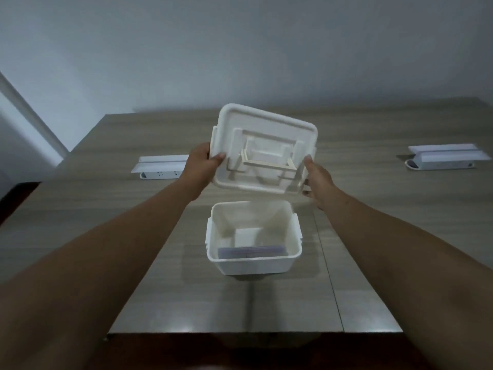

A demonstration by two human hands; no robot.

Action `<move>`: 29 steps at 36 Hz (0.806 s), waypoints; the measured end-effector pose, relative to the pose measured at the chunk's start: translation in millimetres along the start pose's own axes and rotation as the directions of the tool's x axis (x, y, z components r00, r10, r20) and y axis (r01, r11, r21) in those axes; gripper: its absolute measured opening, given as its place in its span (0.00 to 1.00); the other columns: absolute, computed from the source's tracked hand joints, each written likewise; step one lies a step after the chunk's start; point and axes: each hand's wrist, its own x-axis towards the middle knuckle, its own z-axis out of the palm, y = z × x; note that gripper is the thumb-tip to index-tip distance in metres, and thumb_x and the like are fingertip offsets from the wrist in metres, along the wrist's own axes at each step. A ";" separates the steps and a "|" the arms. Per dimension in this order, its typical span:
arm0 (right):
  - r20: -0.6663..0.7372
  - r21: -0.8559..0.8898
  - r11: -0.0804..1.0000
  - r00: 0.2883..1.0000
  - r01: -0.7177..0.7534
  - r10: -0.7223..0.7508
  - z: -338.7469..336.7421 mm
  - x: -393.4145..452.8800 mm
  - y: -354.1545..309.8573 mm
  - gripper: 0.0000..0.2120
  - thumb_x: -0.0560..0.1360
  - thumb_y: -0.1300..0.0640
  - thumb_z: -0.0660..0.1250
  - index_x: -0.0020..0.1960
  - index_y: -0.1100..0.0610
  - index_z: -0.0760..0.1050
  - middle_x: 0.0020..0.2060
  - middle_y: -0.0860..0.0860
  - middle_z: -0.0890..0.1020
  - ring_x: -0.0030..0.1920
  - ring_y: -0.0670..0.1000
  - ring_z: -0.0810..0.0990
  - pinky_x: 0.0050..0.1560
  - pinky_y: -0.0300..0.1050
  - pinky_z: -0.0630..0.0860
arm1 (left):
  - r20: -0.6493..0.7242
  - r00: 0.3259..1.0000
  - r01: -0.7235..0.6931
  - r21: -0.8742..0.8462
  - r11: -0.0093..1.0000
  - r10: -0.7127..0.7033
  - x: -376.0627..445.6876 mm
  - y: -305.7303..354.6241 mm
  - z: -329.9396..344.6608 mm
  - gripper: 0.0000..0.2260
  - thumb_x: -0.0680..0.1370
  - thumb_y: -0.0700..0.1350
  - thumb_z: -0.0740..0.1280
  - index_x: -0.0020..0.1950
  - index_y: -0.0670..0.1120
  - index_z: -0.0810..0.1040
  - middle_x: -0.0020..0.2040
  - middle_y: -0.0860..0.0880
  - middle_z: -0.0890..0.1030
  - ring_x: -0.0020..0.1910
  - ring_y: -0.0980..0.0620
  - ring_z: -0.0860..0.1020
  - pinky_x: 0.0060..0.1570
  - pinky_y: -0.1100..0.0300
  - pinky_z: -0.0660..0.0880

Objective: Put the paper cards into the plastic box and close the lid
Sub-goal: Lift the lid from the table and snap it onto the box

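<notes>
A white plastic box (253,264) stands open on the table in front of me. A stack of paper cards (252,252) lies inside it against the near wall. Above and just beyond the box I hold its white lid (266,129) tilted toward me, with its hinged handle (268,166) hanging down. My left hand (204,162) grips the lid's left edge. On the lid's right edge sits my right hand (316,180), thumb on top. The lid does not touch the box.
The box rests on a wood-grain table (133,236) whose near edge is at the bottom. Two open power-socket flaps are set in the tabletop, one at the left (161,166) and one at the far right (445,156). A plain wall stands behind.
</notes>
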 end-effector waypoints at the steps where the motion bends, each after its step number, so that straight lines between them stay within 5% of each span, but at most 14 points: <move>1: -0.004 -0.021 0.999 1.000 0.029 -0.029 -0.1 -0.7 -1.9 0.19 0.76 0.38 0.59 0.57 0.50 0.75 0.58 0.52 0.81 0.55 0.57 0.81 0.56 0.56 0.79 | 0.012 0.999 0.050 -0.045 0.998 -0.050 -0.8 -3.8 -0.2 0.11 0.79 0.42 0.65 0.59 0.41 0.78 0.48 0.47 0.80 0.40 0.55 0.78 0.40 0.58 0.74; 7: 0.029 -0.189 0.975 0.993 0.117 -0.114 -6.4 -5.2 6.2 0.19 0.74 0.47 0.69 0.52 0.63 0.80 0.48 0.61 0.83 0.44 0.60 0.84 0.47 0.57 0.83 | 0.044 0.950 0.312 -0.115 0.943 -0.309 -13.7 -45.1 -1.1 0.16 0.80 0.47 0.62 0.66 0.43 0.74 0.60 0.44 0.80 0.56 0.43 0.79 0.52 0.49 0.78; 13: 0.146 -0.535 0.833 0.987 0.142 -0.074 -16.2 -14.0 37.9 0.21 0.74 0.47 0.69 0.51 0.65 0.80 0.42 0.60 0.84 0.33 0.58 0.84 0.30 0.46 0.83 | -0.022 0.877 0.480 0.039 0.876 -0.480 -41.4 -83.2 14.4 0.17 0.80 0.52 0.61 0.59 0.41 0.78 0.56 0.40 0.81 0.54 0.38 0.80 0.55 0.44 0.78; 24: 0.146 -0.828 0.538 0.987 0.160 -0.069 -21.0 -17.3 97.0 0.23 0.73 0.38 0.61 0.40 0.59 0.75 0.38 0.55 0.81 0.37 0.57 0.80 0.44 0.51 0.82 | -0.207 0.832 0.555 0.281 0.783 -0.515 -64.8 -145.6 38.7 0.23 0.70 0.53 0.64 0.64 0.48 0.78 0.64 0.40 0.77 0.61 0.39 0.78 0.63 0.49 0.75; 29: 0.118 -0.784 0.612 0.993 0.103 -0.016 -18.6 -19.3 102.9 0.25 0.71 0.38 0.63 0.44 0.62 0.80 0.38 0.58 0.85 0.38 0.59 0.84 0.42 0.59 0.83 | -0.183 0.854 0.520 0.287 0.805 -0.486 -73.7 -136.9 40.5 0.12 0.74 0.44 0.65 0.50 0.40 0.83 0.47 0.43 0.84 0.48 0.42 0.81 0.48 0.56 0.74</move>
